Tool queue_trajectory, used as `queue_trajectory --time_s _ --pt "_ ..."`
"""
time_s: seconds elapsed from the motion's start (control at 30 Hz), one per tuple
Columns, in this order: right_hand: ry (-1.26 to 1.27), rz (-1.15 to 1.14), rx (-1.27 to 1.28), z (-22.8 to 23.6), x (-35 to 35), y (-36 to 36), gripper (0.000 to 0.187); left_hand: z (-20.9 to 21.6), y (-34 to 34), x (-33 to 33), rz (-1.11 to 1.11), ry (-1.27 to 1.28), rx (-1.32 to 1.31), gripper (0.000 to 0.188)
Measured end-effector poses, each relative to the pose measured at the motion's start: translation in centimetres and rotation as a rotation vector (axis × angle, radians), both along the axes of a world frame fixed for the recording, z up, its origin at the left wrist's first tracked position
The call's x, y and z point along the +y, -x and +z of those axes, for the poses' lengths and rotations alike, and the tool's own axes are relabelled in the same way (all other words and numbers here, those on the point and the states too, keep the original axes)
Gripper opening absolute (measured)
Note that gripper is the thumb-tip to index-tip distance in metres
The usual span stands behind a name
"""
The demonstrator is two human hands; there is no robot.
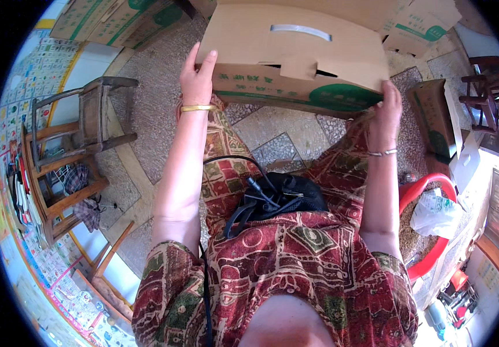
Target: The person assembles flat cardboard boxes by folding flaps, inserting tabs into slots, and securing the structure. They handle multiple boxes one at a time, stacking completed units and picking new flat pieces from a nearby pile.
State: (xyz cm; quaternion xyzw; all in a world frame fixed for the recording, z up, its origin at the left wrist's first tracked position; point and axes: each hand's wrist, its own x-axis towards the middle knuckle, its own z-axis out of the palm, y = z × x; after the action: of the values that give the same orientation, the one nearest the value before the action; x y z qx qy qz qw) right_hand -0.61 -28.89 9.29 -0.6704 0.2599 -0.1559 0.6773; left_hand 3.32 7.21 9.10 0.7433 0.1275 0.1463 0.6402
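Observation:
A brown cardboard box [249,43] with green print and a pale plastic handle strip [301,31] is held out in front of me. My left hand [197,78] grips its left end, with the thumb and a finger showing at the edge. At the right end, the fingers of my right hand [387,107] curl round the near corner. Flap tabs along the front edge leave two dark slits. The far side of the box runs out of view at the top.
On my lap lies a black pouch [295,194] with a cable. A wooden chair [96,115] stands at left, and a red tub [452,188] with a white plastic bag [434,213] at right. More cardboard [431,115] stands beyond it; flattened cartons [110,20] lie at the far left.

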Motion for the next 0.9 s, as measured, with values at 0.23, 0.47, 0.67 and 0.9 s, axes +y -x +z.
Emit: queue_trajectory --time_s 0.23,0.47,0.67,0.9 --pt "-0.215 -0.012 -0.305 9.2 0.2 5.3 0.035 13.7 2.2 -1.3 -0.014 -0.063 -0.423 0.046" --pt "-0.056 0.052 -0.368 11.7 0.3 8.4 0.035 18.1 6.8 -0.9 -0.004 -0.131 -0.589 0.033" --pt "0.043 0.242 -0.198 8.7 2.0 8.6 0.033 13.4 6.9 2.6 0.093 -0.305 -0.498 0.027" --pt "0.120 0.217 -0.253 10.1 2.6 6.7 0.039 13.8 7.3 3.7 0.157 -0.595 -0.607 0.017"
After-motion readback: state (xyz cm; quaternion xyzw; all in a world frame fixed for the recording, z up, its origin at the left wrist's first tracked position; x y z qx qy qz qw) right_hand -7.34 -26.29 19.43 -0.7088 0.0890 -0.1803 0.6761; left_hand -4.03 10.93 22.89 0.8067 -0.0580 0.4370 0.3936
